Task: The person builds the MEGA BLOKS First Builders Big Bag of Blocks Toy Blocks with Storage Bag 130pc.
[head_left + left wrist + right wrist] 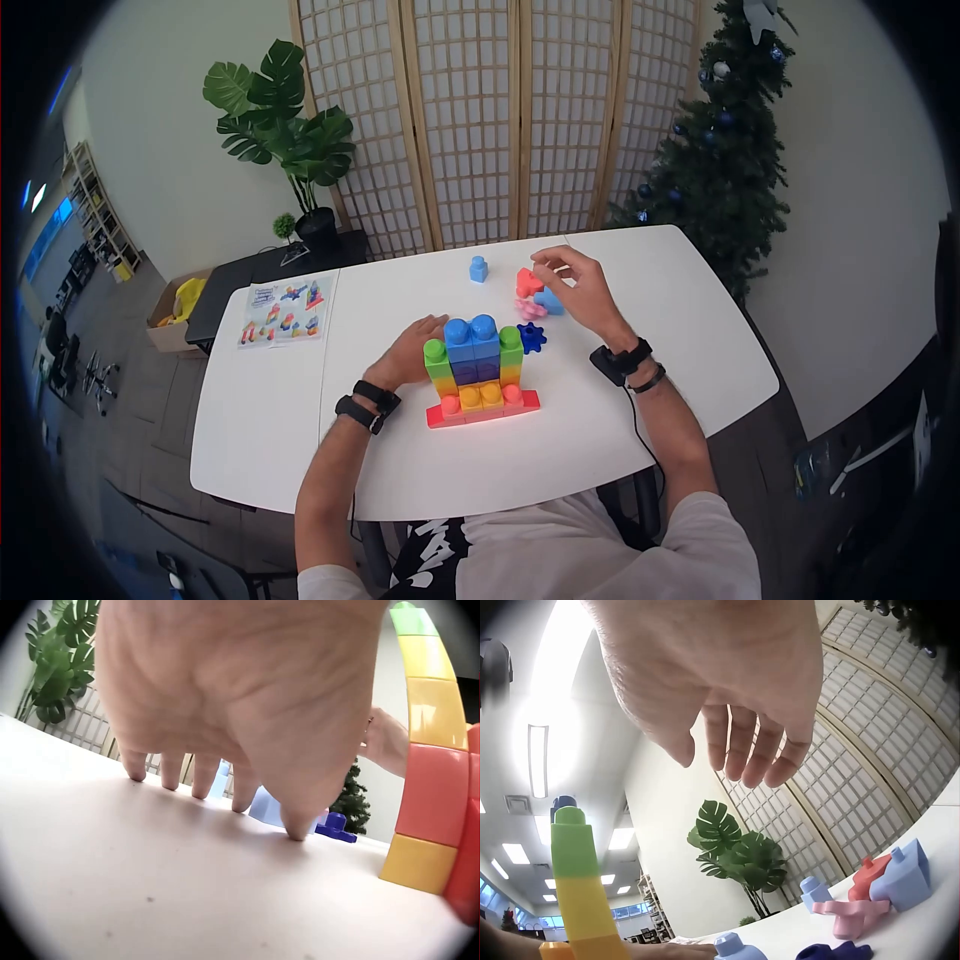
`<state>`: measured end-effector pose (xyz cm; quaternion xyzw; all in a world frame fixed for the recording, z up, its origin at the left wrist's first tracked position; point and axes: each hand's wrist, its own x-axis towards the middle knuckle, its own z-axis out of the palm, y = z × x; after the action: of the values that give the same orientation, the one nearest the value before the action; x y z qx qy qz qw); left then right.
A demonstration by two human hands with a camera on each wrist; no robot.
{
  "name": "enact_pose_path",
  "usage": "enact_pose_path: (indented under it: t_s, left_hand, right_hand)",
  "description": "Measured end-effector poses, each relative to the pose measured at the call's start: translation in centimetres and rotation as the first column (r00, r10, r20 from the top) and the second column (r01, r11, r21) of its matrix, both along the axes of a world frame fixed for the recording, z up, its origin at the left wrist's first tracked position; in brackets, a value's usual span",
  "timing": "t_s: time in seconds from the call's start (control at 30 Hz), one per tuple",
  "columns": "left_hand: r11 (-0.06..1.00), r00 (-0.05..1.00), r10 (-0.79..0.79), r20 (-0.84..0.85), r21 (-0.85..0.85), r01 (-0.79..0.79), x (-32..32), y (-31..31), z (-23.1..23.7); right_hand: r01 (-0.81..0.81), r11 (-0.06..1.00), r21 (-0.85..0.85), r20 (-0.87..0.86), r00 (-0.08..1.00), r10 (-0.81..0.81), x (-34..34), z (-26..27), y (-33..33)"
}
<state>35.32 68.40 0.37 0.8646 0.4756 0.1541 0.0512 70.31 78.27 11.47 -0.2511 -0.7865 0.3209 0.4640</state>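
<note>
A block structure [477, 372] in red, orange, yellow, green and blue stands upright on the white table. Beside its left side, the left hand [408, 352] rests its fingertips on the tabletop, holding nothing; the left wrist view shows this hand [232, 697] with fingers spread. The right hand [583, 293] hovers with loosely bent fingers over a red piece [526, 282], a pink piece [530, 310] and a light blue block [549, 302]. In the right wrist view this hand [727, 690] is empty. A dark blue gear-like piece [532, 338] lies right of the structure.
Another light blue block [479, 270] stands near the table's back edge. An instruction sheet [284, 312] with pictures lies at the left. Behind the table are a folding screen [470, 120], a potted plant [300, 150] and a decorated tree [725, 150].
</note>
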Motion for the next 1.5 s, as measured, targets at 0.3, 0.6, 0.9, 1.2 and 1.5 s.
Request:
enact_pose_path:
  t_s: [0.3,0.6,0.9,1.2,1.5]
  left_hand:
    - [0.999,0.964,-0.051,0.262,0.024,0.046,3.0,-1.7,3.2]
    - [0.972,0.792,0.056,0.608,-0.215,0.096,4.4,-0.6,2.5]
    - [0.995,0.813,0.094,0.574,-0.077,-0.061,3.7,0.3,3.8]
    - [0.976,0.502,0.194,0.843,-0.113,-0.187,1.8,-1.7,12.2]
    - [0.984,0.750,-0.003,0.661,0.137,-0.117,6.8,-7.9,18.2]
  right_hand:
    - [-0.033,0.998,0.058,0.262,0.965,0.016,0.3,-3.1,2.2]
    - [-0.222,0.966,0.135,0.591,0.800,0.102,-0.5,-7.5,1.6]
    - [-0.176,0.970,0.165,0.562,0.825,0.054,-1.0,-6.0,0.6]
    - [-0.174,0.965,0.199,0.409,0.909,0.080,-1.1,-2.7,-0.4]
    - [-0.167,0.968,0.185,0.348,0.933,0.094,-1.3,-1.4,-1.1]
